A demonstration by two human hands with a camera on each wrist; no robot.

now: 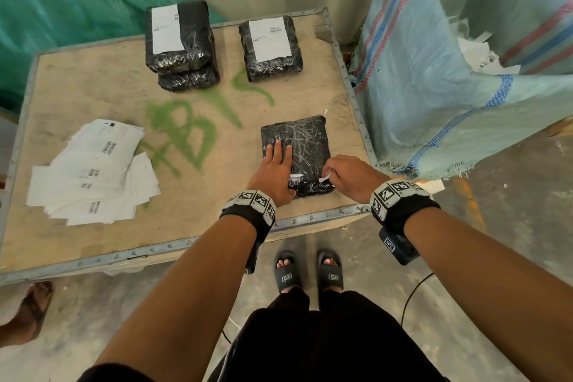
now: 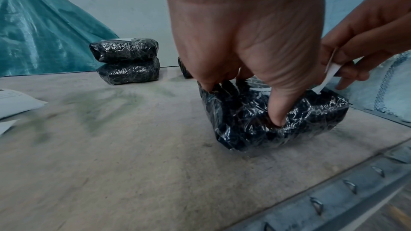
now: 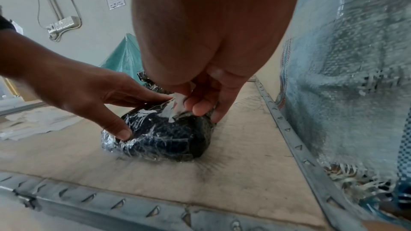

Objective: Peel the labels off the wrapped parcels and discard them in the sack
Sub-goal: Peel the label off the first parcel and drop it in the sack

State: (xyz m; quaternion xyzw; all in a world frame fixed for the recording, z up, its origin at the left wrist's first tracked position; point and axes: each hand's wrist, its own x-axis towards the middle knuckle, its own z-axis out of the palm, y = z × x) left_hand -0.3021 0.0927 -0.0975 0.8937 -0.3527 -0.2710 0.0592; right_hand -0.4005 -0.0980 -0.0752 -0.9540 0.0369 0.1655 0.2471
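From the head camera, a person's left hand [image 1: 277, 171] lies flat, fingers straight and spread, on a black film-wrapped parcel [image 1: 302, 146] near the right edge of a wooden crate top [image 1: 93, 93]. The parcel's long axis runs away from the person, tilted slightly left. The right hand [image 1: 347, 175] pinches a white label scrap [image 1: 325, 178] at the parcel's near right corner. Beyond the grip lie a labelled parcel [image 1: 270, 48] and a two-high parcel stack [image 1: 181, 45]; loose label sheets [image 1: 93, 174] are piled to the left, and a woven sack [image 1: 434, 87] stands just right.

From the left wrist, the thumb [image 2: 276, 110] digs into the parcel's near end while the fingertips [image 2: 206, 84] press its top; the scrap [image 2: 329, 75] rises taut from the film.

From the right wrist, thumb and fingers [image 3: 200, 106] are closed on the scrap [image 3: 177, 103], its lower end stuck to the wrapping.
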